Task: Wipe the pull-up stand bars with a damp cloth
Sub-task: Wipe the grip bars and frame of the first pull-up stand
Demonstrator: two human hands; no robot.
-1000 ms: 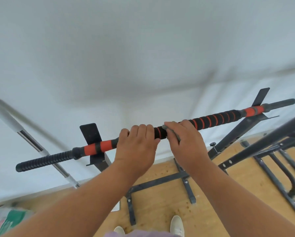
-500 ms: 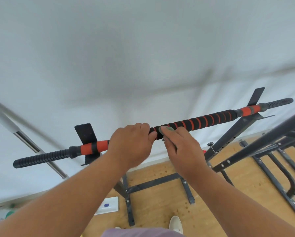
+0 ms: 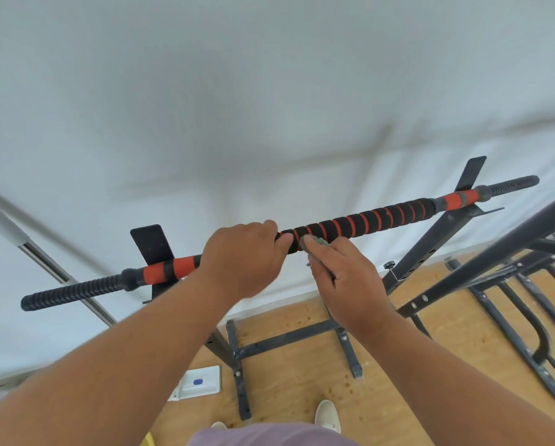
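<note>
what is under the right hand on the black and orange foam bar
A small grey-green cloth shows under the right hand, pressed to the black and orange foam bar. Most of the cloth is hidden by the fingers.

Both forearms bare, no sleeves, watch or rings visible on left hand (image 3: 244, 259) or right hand (image 3: 347, 278). Lavender-purple top (image 3: 269, 435) at bottom edge. Off-white shoes: right shoe (image 3: 327, 412) clear, left shoe (image 3: 219, 425) only a tip; a yellow bit beside it, unclear.
</note>
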